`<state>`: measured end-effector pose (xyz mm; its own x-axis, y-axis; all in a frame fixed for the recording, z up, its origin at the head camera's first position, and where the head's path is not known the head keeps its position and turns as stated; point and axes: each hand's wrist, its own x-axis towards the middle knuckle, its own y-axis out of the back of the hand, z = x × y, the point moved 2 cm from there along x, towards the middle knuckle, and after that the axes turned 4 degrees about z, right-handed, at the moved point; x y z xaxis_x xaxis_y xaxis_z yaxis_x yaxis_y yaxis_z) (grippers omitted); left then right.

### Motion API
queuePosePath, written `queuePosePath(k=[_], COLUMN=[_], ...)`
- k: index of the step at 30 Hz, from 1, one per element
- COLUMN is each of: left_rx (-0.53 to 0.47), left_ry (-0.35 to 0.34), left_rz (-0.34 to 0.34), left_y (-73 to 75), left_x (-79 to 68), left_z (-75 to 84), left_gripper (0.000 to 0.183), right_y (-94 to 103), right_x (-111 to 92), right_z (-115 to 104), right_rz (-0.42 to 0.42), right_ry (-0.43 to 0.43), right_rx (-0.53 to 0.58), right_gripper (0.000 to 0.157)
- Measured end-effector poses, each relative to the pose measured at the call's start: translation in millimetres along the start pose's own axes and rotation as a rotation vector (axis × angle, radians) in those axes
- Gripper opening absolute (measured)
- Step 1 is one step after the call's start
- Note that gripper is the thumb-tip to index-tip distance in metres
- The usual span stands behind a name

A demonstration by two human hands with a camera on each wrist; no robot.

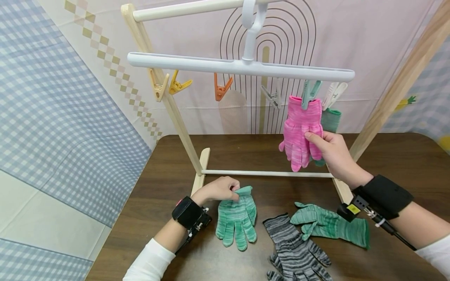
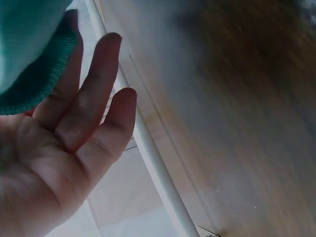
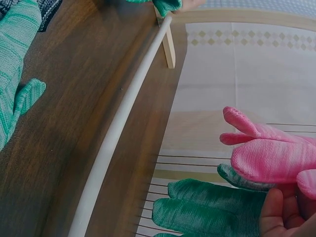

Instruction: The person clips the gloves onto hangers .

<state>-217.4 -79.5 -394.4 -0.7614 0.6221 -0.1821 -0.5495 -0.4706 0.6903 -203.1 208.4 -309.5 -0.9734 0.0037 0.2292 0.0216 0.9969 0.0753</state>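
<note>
My left hand [image 1: 220,190] pinches the cuff of a green striped glove [image 1: 236,220], whose fingers point toward me. In the left wrist view, that glove's cuff [image 2: 54,79] lies against the fingers. With the thumb in front, my right hand [image 1: 334,154] holds the side of a pink glove [image 1: 299,128]. That glove hangs from the white hanger [image 1: 211,63] by a pale teal clip [image 1: 311,93]. Behind it, partly hidden, another green glove [image 1: 330,119] hangs from a white clip [image 1: 334,93]. The right wrist view shows that green glove's fingers [image 3: 207,205] beside the hand.
On the brown table [image 1: 168,164] lie a black-and-grey glove [image 1: 293,246] and a green glove [image 1: 337,224], touching. A wooden frame [image 1: 181,121] with a low white rod [image 1: 267,173] stands across it. Yellow clips [image 1: 178,82], an orange clip [image 1: 221,88] and a grey clip [image 1: 271,96] hang from the hanger.
</note>
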Motion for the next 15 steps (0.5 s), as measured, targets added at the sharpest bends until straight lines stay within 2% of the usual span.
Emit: queuePosePath(k=[7,15], left_rx=[-0.042,-0.044], left_ry=[-0.022,-0.065], left_rz=[-0.002,-0.006], left_y=[0.9,3.0], left_x=[-1.3,-3.1], left_z=[1.6,5.4], left_gripper=[0.034,0.029], right_y=[0.0,0.0], right_x=[-0.4,-1.1], right_z=[0.0,-1.5], right_rz=[0.001,0.003], right_ry=[0.005,0.013], right_rx=[-0.009,-0.011], right_gripper=[0.017,0.017])
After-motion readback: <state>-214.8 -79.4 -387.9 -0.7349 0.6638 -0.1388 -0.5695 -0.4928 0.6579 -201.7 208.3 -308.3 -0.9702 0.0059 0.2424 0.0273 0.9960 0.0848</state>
